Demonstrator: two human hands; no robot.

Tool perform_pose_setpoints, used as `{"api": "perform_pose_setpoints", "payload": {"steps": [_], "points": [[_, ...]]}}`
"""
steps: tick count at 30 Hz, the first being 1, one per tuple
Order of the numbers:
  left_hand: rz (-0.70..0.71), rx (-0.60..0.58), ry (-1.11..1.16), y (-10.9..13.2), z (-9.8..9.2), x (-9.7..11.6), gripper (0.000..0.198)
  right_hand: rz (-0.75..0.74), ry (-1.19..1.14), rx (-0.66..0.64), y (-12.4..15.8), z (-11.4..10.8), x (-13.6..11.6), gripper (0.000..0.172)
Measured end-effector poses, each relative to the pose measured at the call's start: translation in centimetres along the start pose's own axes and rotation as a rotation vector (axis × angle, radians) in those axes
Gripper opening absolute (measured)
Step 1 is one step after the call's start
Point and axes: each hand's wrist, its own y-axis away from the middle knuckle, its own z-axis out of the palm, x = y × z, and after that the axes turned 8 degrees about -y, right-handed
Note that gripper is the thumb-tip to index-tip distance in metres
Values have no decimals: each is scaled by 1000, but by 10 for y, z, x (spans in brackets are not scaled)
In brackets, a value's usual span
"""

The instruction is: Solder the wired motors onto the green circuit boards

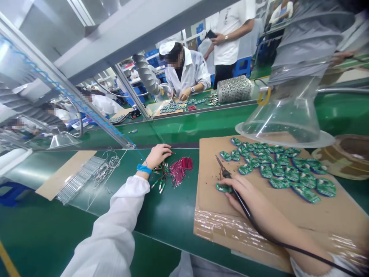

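Observation:
My right hand (pixel 245 194) holds a black-handled soldering iron (pixel 226 174) like a pen, its metal tip pointing up and left above a brown cardboard sheet (pixel 239 215). The fingertips rest on a small green circuit board (pixel 223 187), set apart from a heap of similar boards (pixel 276 169). My left hand (pixel 158 156), with a blue wrist strap (pixel 143 168), lies on the green belt, fingers curled. Next to it are a bundle of red-sleeved wires (pixel 181 170) and several green-and-black leads (pixel 160 181). Whether those fingers pinch anything is hard to see.
A clear plastic fume hood (pixel 285 119) hangs over the cardboard. A brown round container (pixel 343 157) stands at the right. Thin wires and metal strips (pixel 82 177) lie on the left. Across the belt, a co-worker in a white coat (pixel 184 71) handles boards.

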Motion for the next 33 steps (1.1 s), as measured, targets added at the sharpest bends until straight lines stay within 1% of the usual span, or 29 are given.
{"api": "perform_pose_setpoints", "payload": {"steps": [2, 6, 8, 10, 14, 16, 19, 21, 24, 27, 29, 30, 31, 33], "points": [[-33, 43, 44, -3, -4, 0, 16, 11, 1, 12, 1, 0, -1, 30], [-145, 186, 136, -2, -14, 0, 39, 8, -25, 32, 1, 0, -3, 29], [-193, 250, 169, 0, -19, 1, 47, -4, -34, 49, 0, 0, -4, 30], [-229, 302, 186, 1, -23, 1, 50, -7, -28, 60, 0, 1, -4, 31], [-292, 383, 185, 4, -29, -3, 50, 17, 5, 71, -1, 1, -6, 32], [-319, 393, 170, 6, -30, -8, 46, 22, 9, 85, -2, 1, -8, 33], [-341, 364, 144, 9, -30, -16, 38, 22, 29, 110, -4, 0, -11, 34], [-344, 364, 131, 12, -29, -19, 35, 15, 44, 133, -5, 1, -11, 35], [-345, 437, 126, 16, -32, -22, 37, 10, 60, 169, -6, 7, -5, 35], [-367, 513, 153, 19, -42, -23, 41, -13, 69, 227, -7, 17, 9, 36], [-386, 524, 190, 19, -50, -19, 45, -44, 63, 258, -7, 22, 16, 39], [-383, 510, 217, 18, -54, -14, 47, -57, 61, 264, -7, 23, 18, 40], [-367, 477, 248, 18, -55, -7, 48, -65, 61, 260, -7, 23, 19, 41], [-295, 357, 320, 18, -52, 15, 46, -72, 71, 256, -7, 21, 17, 40]]}}
